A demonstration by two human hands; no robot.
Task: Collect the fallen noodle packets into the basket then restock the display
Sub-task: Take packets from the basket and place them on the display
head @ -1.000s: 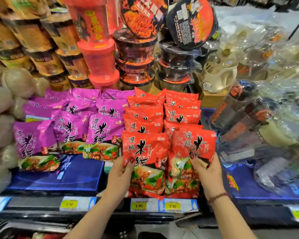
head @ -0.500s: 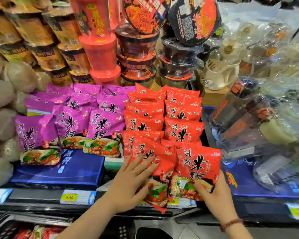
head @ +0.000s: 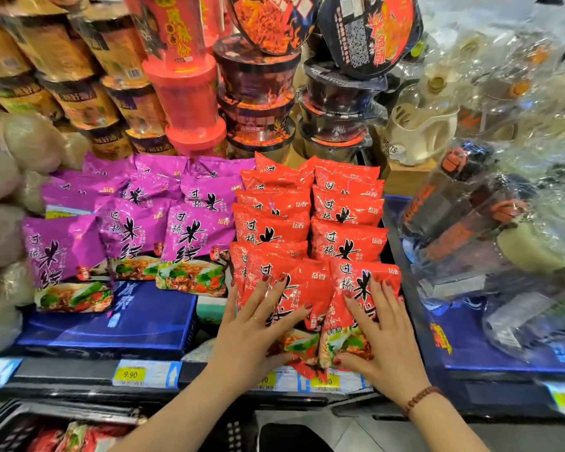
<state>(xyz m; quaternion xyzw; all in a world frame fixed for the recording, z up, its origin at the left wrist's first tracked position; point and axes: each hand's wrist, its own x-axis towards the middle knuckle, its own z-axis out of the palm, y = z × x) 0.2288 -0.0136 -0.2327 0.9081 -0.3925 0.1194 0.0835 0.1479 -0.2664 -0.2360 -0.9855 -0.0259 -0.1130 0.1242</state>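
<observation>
**Front red packets pushed up onto the display**

Since half a second ago the right hand (head: 384, 337) has moved from the lower corner of the right red packet (head: 366, 282) onto its face. The left red packet (head: 294, 288), tilted then, now lies straighter beside it. Both packets sit higher against the stack, though their lower edges still overlap the price strip.

The left hand (head: 258, 331) lies flat on the left red packet, fingers straight and spread, thumb at the packet's lower edge. The right hand presses its packet the same way, and neither is curled round anything. The two packets touch side by side at the front of the red rows (head: 346, 210), overlapping the packets behind.

Purple packets (head: 193, 230) fill the shelf (head: 62, 370) just left of the red ones, above a blue box (head: 128, 321). A yellow price tag (head: 130, 374) sits on the shelf edge. Cup noodles (head: 183, 93) and black bowls (head: 258, 93) are stacked behind, with wrapped bottles (head: 470, 207) to the right. At lower left the basket (head: 7, 433) holds more packets, too blurred to count.
</observation>
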